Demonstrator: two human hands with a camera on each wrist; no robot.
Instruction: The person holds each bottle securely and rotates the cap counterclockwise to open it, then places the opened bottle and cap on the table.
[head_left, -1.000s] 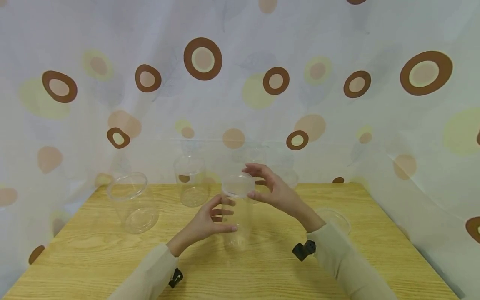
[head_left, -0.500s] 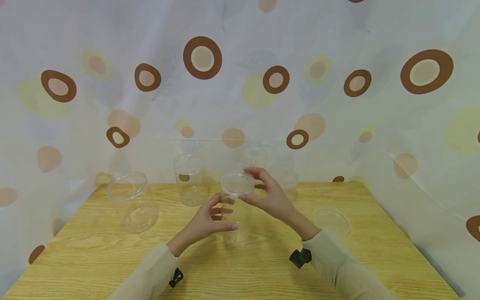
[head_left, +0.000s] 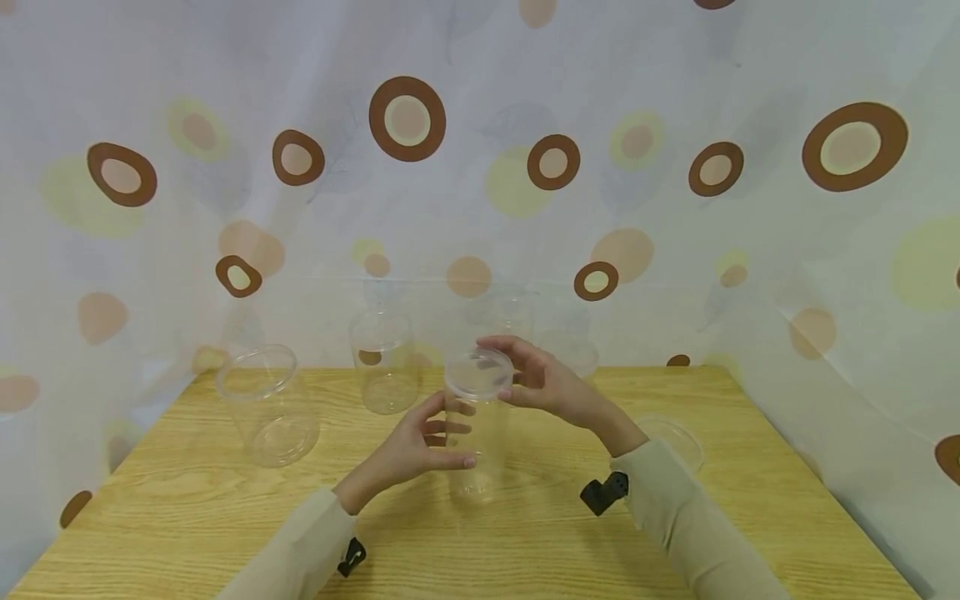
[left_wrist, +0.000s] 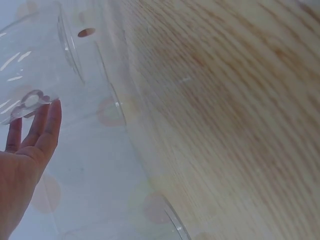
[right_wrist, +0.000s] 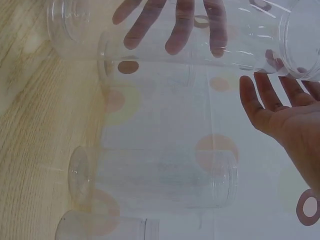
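A tall clear plastic jar (head_left: 491,446) stands upright at the middle of the wooden table. My left hand (head_left: 411,446) holds its side, thumb in front and fingers round the far wall. In the right wrist view those fingers (right_wrist: 180,27) show through the clear wall. On the jar's top sits a clear round lid (head_left: 474,373), its edge gripped by my right hand (head_left: 551,385) between thumb and fingers. The left wrist view catches my left hand (left_wrist: 32,150) with fingertips against the jar.
A wide open jar (head_left: 273,425) stands at left, with another clear jar (head_left: 386,375) behind it. More clear jars, including a back one (head_left: 515,310), stand behind my right hand. A loose clear lid (head_left: 684,437) lies near my right sleeve. Patterned cloth (head_left: 480,217) hangs behind.
My right hand has shifted slightly round the lid, first toward me, then back, its fingers now farther over the far edge. My left hand has stayed in place on the jar.
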